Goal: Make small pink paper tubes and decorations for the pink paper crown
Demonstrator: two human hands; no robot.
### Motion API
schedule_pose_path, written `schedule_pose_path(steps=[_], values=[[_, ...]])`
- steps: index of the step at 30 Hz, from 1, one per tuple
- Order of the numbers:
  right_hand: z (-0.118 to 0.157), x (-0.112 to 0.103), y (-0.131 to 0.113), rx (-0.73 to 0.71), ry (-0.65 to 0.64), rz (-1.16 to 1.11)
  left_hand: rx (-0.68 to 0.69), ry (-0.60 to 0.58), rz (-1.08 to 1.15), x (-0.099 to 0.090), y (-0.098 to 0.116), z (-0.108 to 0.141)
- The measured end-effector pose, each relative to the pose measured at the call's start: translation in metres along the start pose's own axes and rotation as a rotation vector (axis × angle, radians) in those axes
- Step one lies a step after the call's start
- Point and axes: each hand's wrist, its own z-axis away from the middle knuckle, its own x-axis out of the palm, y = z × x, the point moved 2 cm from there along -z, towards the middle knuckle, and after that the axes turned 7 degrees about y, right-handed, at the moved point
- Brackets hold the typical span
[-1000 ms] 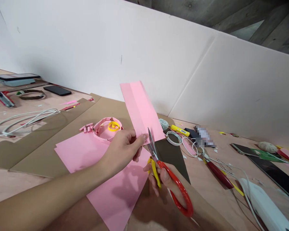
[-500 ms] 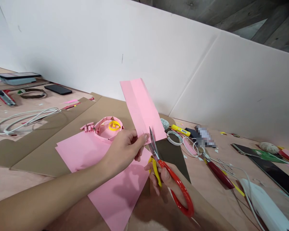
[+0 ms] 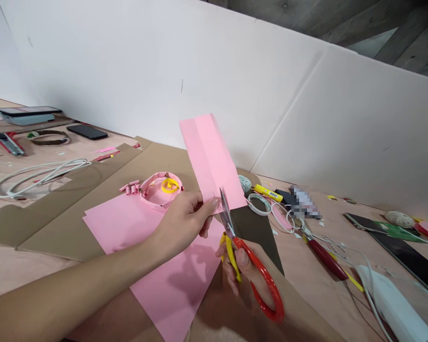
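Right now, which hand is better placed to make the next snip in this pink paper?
Probably your right hand: it holds the red-and-yellow scissors, blades at the edge of the folded pink paper. Your left hand is pinching that paper, steadying it.

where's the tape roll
In the head view, the tape roll lies right of the pink paper strip held by the left hand, just below the yellow marker and above the dark card.
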Motion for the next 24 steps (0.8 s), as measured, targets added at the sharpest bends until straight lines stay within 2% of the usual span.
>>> schedule_pose_path(steps=[9, 18, 24], values=[[-0.003, 0.007, 0.016, 0.029, 0.055, -0.012, 0.019, 0.005, -0.042, 0.0, 0.002, 0.001], [0.015, -0.004, 0.002, 0.045, 0.085, -0.009, 0.02, -0.005, -0.043, -0.001, 0.001, 0.0], [-0.001, 0.011, 0.023, 0.088, 0.085, -0.023, 0.013, -0.015, -0.02, -0.001, 0.001, 0.0]])
